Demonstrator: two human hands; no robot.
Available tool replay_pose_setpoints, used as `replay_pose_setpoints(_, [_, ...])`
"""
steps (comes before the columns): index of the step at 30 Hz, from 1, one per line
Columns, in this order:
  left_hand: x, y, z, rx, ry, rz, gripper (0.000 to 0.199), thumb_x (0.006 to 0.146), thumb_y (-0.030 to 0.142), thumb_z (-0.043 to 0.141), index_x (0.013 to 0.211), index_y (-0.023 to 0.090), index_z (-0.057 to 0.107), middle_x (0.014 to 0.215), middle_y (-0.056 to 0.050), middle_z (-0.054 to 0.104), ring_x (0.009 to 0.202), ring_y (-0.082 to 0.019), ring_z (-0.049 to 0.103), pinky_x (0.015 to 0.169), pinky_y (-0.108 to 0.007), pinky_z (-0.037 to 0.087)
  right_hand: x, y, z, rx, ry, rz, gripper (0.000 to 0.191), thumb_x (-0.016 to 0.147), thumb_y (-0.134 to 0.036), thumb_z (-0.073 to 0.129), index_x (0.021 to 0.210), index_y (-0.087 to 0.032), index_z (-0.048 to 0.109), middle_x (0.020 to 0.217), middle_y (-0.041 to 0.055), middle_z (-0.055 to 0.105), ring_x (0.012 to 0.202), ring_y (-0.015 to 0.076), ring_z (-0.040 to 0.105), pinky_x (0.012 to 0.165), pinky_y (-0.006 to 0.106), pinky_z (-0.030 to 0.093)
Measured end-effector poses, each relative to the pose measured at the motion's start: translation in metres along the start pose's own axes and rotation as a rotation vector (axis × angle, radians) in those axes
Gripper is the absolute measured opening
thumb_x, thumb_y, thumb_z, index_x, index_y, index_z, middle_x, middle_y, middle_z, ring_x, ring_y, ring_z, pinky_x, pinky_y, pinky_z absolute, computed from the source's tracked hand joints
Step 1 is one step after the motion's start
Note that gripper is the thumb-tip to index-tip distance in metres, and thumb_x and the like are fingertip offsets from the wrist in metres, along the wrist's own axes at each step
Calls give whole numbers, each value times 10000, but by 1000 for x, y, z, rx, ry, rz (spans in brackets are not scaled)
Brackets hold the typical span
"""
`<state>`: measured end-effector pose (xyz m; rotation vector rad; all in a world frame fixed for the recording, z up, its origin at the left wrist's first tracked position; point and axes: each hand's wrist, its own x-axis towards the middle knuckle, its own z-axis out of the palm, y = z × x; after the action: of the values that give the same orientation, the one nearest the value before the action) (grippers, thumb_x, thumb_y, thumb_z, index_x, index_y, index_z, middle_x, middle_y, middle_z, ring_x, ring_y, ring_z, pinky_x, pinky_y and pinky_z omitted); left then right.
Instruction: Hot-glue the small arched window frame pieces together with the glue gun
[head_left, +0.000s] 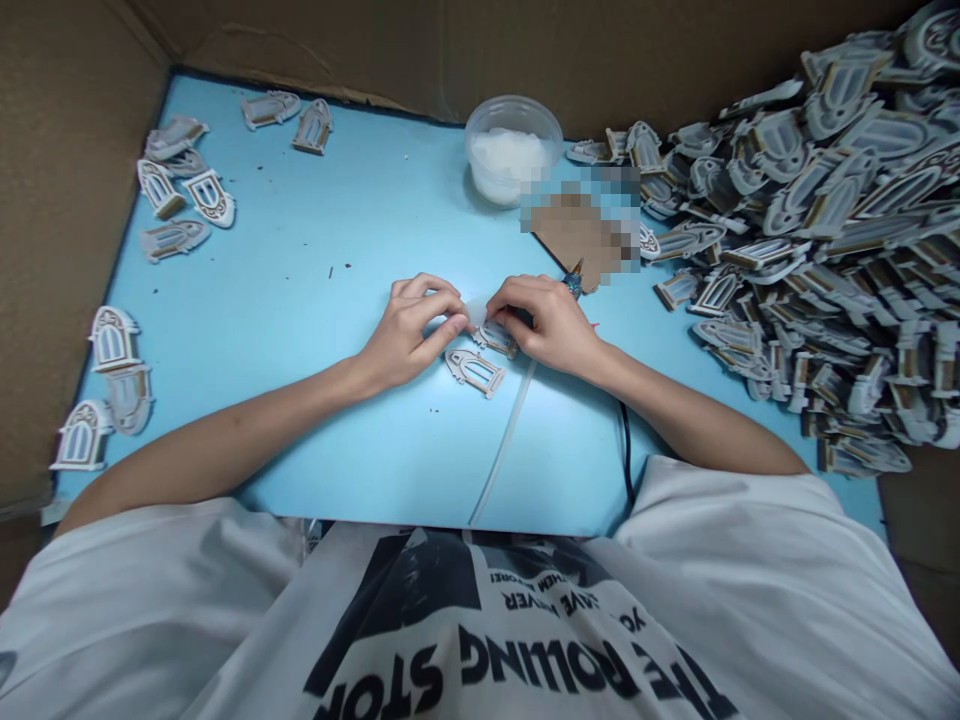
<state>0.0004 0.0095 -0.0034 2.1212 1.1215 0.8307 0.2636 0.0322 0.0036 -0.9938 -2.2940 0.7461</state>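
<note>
My left hand point(409, 330) and my right hand point(536, 322) meet above a blue mat point(300, 220). The left fingertips pinch a small translucent sheet point(476, 312). My right hand grips an arched window-shaped cutout point(496, 340), partly hidden under its fingers. Just below both hands, another arched cutout point(474, 372) lies flat on the mat, apart from them. A blue-handled tool point(574, 285) pokes out beyond my right hand, and I cannot tell whether the hand touches it.
A large heap of arched cutouts point(825, 230) fills the right side. Smaller groups lie at the far left point(172, 190) and near left point(109, 390). A plastic tub of white fluff point(514, 150), a brown cardboard piece point(574, 235) and a black cable point(624, 440) sit nearby. Cardboard walls point(75, 200) surround the mat.
</note>
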Motion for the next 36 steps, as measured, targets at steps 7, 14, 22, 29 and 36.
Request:
replay_pose_setpoints(7, [-1,-2,1,32,7,-37,570,1129,700,484,1065,244,820,1070,-70,801,1320,-280,708,1186,-480,418,-1,-2,0,-43,-20,-14,215,934,-151,646,1004,-206,841,1017,94,790,960,277,704,866,425,431])
replay_pose_setpoints(14, [-1,-2,3,25,2,-37,517,1134,660,502,1083,252,814,1054,-69,787,1335,-292,691,1200,-504,405,-3,4,3,-85,1,-61,159,960,-203,706,1000,-230,858,1038,108,752,1011,309,671,852,440,409])
replay_pose_setpoints(22, [-1,-5,4,31,32,42,536,1124,676,517,1049,238,817,1087,-78,823,1270,-275,728,1115,-478,466,-7,2,6,-209,206,-218,128,1054,-374,741,1056,-248,766,1022,96,755,954,304,641,844,455,395])
replay_pose_setpoints(29, [-3,-1,2,33,12,200,423,1148,570,555,1026,263,819,1046,-35,867,1240,-237,748,1086,-469,442,-6,-10,5,35,273,-360,118,1086,-333,742,1040,-226,730,925,46,779,849,228,660,796,429,433])
replay_pose_setpoints(36, [-3,-3,3,34,45,242,435,1150,562,574,966,237,796,969,-18,863,1224,-217,773,1038,-430,435,-7,-17,7,246,269,-277,190,1086,-380,788,1014,-204,777,878,40,786,782,188,710,775,362,554])
